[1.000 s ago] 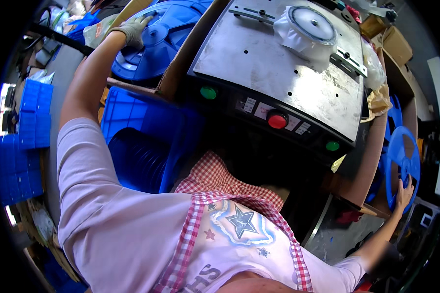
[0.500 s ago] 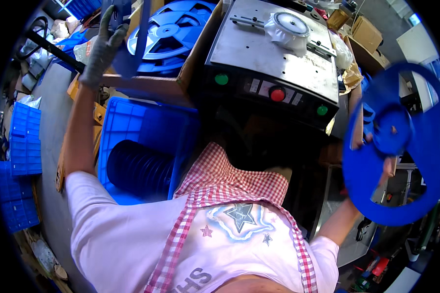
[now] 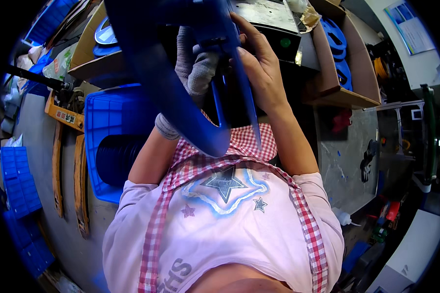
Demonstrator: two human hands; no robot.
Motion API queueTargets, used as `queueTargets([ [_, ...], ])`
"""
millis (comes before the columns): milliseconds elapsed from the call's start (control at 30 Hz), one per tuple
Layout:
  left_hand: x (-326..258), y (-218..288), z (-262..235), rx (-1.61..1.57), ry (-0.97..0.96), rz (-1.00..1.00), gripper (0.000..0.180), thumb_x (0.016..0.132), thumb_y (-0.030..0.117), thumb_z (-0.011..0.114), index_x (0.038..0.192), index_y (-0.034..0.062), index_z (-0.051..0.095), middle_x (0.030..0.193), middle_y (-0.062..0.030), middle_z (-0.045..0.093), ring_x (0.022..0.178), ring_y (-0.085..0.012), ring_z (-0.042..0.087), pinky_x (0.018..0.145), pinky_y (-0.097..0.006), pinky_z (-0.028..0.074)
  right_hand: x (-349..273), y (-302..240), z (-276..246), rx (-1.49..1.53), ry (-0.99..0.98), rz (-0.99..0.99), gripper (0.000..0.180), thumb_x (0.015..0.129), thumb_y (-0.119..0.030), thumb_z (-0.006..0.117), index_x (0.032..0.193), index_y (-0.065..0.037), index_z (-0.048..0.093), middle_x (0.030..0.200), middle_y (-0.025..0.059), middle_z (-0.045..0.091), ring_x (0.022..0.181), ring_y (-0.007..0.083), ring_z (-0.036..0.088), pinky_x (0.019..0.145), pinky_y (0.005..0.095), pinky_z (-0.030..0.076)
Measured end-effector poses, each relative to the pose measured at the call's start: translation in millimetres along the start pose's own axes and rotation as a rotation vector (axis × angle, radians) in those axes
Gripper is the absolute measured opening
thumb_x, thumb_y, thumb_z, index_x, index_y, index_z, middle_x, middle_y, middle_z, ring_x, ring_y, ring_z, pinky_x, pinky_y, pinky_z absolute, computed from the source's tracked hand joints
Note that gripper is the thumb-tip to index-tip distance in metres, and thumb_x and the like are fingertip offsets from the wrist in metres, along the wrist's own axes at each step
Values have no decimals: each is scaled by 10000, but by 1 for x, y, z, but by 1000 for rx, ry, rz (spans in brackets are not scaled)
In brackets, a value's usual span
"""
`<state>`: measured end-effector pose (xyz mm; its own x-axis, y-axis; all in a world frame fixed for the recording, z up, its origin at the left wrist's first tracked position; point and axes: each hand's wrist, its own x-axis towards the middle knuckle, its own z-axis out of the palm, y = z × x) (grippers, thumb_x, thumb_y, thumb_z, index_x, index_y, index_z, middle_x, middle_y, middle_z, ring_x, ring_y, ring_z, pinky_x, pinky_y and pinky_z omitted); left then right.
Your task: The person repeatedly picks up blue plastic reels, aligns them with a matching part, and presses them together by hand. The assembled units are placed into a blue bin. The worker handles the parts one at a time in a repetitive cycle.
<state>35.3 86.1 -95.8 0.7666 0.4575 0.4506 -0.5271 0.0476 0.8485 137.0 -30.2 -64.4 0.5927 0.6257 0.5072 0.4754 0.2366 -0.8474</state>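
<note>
This is a factory workshop: a metal-topped machine (image 3: 274,17) with a green button (image 3: 285,42) at the top, right of centre; a cardboard box (image 3: 360,63) of blue plastic discs (image 3: 333,41) at upper right; an orange pallet truck (image 3: 66,116) at left; and stacked blue crates (image 3: 19,180) at far left.

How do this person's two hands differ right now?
The left hand wears a grey glove, while the right hand is bare. The left hand is partly hidden behind the larger-looking blue disc; the right hand shows almost whole, at the right side of the blue disc seen nearly edge-on. Both hands are raised close together in front of the body.
</note>
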Motion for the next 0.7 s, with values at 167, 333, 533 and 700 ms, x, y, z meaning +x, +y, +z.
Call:
queueTargets([
  [167,-3,-1,9,24,-56,7,593,911,323,623,1416,166,356,1160,-109,603,976,-195,619,822,-292,507,-9,-1,-8,60,26,21,576,892,-417,595,1385,-140,484,941,67,434,832,131,521,724,276,482],
  [333,5,-17,-7,300,-269,-300,567,919,325,616,1401,146,375,1163,-94,600,972,-172,618,810,-272,510,-13,-5,-14,57,34,22,576,885,-395,608,1382,-129,488,929,48,438,831,121,535,696,265,491],
  [533,7,3,32,-97,-89,35,479,930,316,611,1315,86,441,1149,-90,599,990,-187,623,846,-283,532,-14,4,-18,113,25,58,580,880,-384,608,1386,-126,490,918,32,461,822,110,512,758,253,457],
  [700,9,-28,-1,182,-256,-191,525,939,310,599,1377,113,385,1107,-78,603,920,-172,623,784,-264,523,-13,5,-20,92,32,60,587,882,-402,606,1388,-131,487,926,37,466,860,119,514,782,275,463],
])
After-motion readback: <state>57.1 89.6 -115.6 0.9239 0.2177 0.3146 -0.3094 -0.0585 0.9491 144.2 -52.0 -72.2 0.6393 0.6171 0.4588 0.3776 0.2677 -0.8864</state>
